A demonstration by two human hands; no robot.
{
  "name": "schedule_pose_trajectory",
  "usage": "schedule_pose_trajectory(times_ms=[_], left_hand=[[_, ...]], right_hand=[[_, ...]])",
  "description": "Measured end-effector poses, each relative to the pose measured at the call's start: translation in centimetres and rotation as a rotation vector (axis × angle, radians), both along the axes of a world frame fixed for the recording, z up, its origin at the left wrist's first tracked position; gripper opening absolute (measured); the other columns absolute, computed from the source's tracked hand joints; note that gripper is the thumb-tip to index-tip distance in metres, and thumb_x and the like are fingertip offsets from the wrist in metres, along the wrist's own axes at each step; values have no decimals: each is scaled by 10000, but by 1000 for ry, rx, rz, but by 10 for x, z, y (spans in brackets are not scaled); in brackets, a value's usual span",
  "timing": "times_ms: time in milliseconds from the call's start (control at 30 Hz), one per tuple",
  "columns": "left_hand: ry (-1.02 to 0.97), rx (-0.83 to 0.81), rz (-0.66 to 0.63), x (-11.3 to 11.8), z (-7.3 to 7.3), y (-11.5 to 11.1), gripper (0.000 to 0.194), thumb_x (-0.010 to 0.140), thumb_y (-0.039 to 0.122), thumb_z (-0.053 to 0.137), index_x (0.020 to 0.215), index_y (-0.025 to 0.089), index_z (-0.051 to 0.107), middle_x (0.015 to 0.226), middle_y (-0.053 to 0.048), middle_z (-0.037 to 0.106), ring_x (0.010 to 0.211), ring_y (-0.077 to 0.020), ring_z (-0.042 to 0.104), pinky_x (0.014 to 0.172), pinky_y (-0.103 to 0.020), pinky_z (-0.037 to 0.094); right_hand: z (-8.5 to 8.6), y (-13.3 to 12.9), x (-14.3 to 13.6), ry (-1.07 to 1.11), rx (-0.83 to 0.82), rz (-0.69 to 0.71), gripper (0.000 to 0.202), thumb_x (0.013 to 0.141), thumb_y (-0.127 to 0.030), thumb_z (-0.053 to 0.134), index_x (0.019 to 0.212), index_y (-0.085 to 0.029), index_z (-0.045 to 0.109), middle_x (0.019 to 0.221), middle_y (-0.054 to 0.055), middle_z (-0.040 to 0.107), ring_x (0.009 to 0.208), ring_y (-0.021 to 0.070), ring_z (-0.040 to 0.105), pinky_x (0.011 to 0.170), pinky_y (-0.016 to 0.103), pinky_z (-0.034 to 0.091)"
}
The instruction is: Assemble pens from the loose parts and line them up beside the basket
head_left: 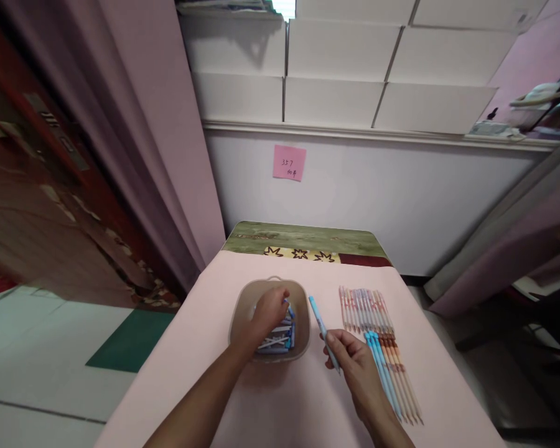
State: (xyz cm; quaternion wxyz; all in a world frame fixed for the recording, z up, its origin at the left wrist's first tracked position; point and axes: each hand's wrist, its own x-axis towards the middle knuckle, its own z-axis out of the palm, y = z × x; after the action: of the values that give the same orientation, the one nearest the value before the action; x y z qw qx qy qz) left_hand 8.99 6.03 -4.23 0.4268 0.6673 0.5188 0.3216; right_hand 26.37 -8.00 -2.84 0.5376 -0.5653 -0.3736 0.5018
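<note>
My right hand (348, 358) pinches a light blue pen (318, 316), tilted with its blue end up and away from me. Inside a beige plastic basket (237, 317) lie several blue and white pens (280, 342). My left hand (271, 309) reaches into that basket, its fingers curled over the pens. Whatever its fingertips grip, if anything, is hidden. Beside my right hand, several light blue pens (383, 370) lie side by side next to a group of brown-and-cream pens (405, 379). Just beyond them is a row of patterned clear pens (364, 309).
A pale pink cover (200, 348) lies over the table, whose green patterned far end (303, 236) shows by the wall. Above, white boxes (336, 99) are stacked on a ledge. A pink note (289, 163) is stuck to the wall. Purple curtains (135, 124) hang at the left.
</note>
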Motion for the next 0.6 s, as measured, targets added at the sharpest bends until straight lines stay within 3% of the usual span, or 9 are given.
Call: schedule_pose_trajectory(times_ms=[133,200,267,400,600], left_hand=[[-302,-158,82,-10,10,-21,224,856,299,532,970,136,635,754,-40,652,660,-143,616,631,-258,503],[-761,-446,216,-14,12,-34,158,822,236,609,934,131,646,771,-43,675,655,-119,635,645,-229,524],[-1063,-640,325,-17,12,-44,105,791,149,647,893,121,654,785,-53,696,663,-113,655,662,-212,542],[-1153,-668,406,-22,14,-53,108,819,86,601,910,110,654,843,-87,724,712,-139,690,685,-238,573],[-1133,-593,403,-25,21,-56,107,822,76,592,898,113,658,856,-92,730,764,-150,700,724,-235,575]], right_hand=[[2,-1,-10,1,-2,91,373,770,-530,650,753,-158,665,634,5,556,553,119,474,537,237,392],[3,-1,-19,8,-8,145,384,770,-542,643,755,-158,659,628,6,555,548,119,471,526,234,387],[3,-1,-29,15,-13,180,394,766,-554,640,758,-160,651,615,2,549,547,120,470,518,232,382],[2,-3,-43,-1,-28,206,403,749,-560,650,756,-157,639,601,-8,533,538,112,451,507,226,361],[-2,-6,-51,-38,-23,198,422,725,-576,661,727,-155,636,582,-6,535,508,106,433,467,218,324]])
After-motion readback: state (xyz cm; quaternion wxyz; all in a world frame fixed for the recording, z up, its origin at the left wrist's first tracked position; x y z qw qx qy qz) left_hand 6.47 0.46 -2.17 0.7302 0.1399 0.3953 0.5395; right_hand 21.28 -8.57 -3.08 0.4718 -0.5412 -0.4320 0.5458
